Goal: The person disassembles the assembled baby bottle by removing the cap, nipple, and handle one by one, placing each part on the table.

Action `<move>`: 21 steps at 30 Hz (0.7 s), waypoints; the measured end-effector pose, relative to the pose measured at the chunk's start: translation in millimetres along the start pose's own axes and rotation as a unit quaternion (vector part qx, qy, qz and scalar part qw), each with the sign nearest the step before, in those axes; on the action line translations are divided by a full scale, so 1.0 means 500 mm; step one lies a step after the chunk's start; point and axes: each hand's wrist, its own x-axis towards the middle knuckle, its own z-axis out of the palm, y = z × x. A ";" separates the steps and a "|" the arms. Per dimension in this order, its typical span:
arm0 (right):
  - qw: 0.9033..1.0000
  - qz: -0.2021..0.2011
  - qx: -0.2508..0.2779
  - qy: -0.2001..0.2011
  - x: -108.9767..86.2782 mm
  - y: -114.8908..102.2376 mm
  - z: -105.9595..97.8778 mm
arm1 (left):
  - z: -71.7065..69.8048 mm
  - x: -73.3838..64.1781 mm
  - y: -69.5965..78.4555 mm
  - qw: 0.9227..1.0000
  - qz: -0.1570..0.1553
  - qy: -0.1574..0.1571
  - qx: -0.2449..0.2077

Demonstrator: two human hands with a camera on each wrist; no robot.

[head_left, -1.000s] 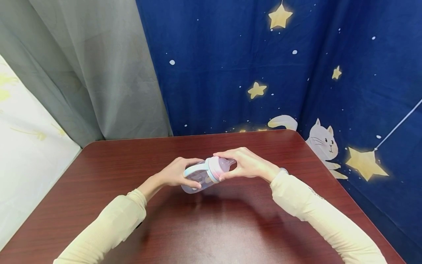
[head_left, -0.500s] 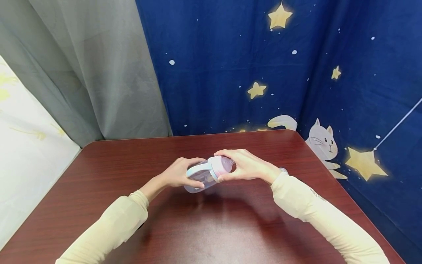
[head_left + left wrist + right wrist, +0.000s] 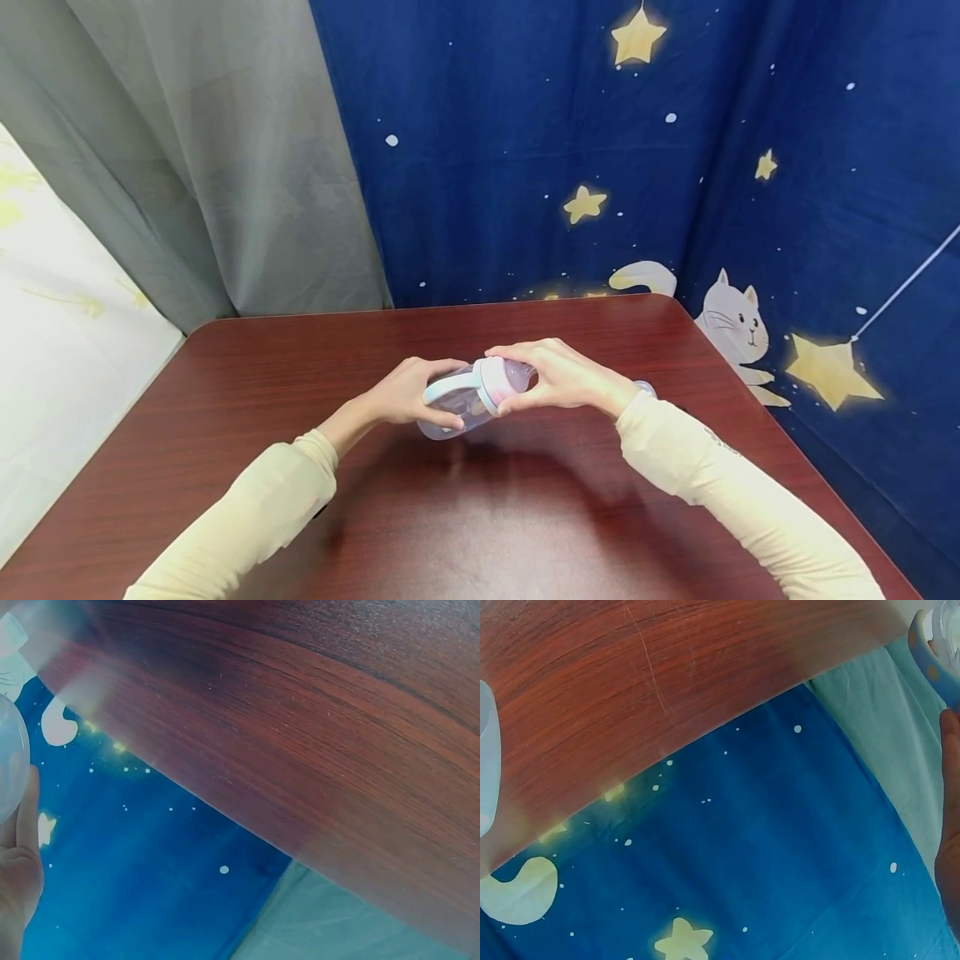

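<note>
A clear baby bottle [image 3: 471, 405] lies tilted between both hands above the table, its teat end toward the right. My left hand [image 3: 405, 393] grips the transparent body, thumb along the near side, beside the pale blue handle [image 3: 452, 382]. With thumb and fingers, my right hand [image 3: 562, 377] holds the pink-and-white collar [image 3: 496, 383]; the teat [image 3: 517, 373] sits inside that grasp, its tip partly hidden. The left wrist view catches the bottle's rounded base [image 3: 11, 761] at its left edge. At the right wrist view's upper right corner, the handle [image 3: 932, 669] appears above the fingers.
Behind the right wrist, a small clear rounded object [image 3: 645, 387] shows on the dark red wooden table [image 3: 300, 367]. Beyond the table's far edge hang a grey curtain [image 3: 277, 167] and a blue starry curtain [image 3: 495, 183]. A white cloth [image 3: 60, 350] hangs at the left.
The bottle and left hand have shifted slightly right since a second ago, and the right hand now covers more of the teat. Over the last half second hardly anything moved.
</note>
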 end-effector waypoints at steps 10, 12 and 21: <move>0.999 -0.035 0.031 -0.025 0.000 -0.006 -0.007 | -0.002 -0.007 -0.003 0.999 -0.002 -0.005 -0.047; 0.999 -0.033 0.027 -0.024 0.001 -0.006 -0.009 | -0.002 -0.007 -0.003 0.999 0.001 0.000 -0.048; 1.000 -0.005 0.004 -0.021 -0.005 -0.005 -0.015 | 0.000 -0.004 -0.002 0.999 -0.003 0.007 -0.039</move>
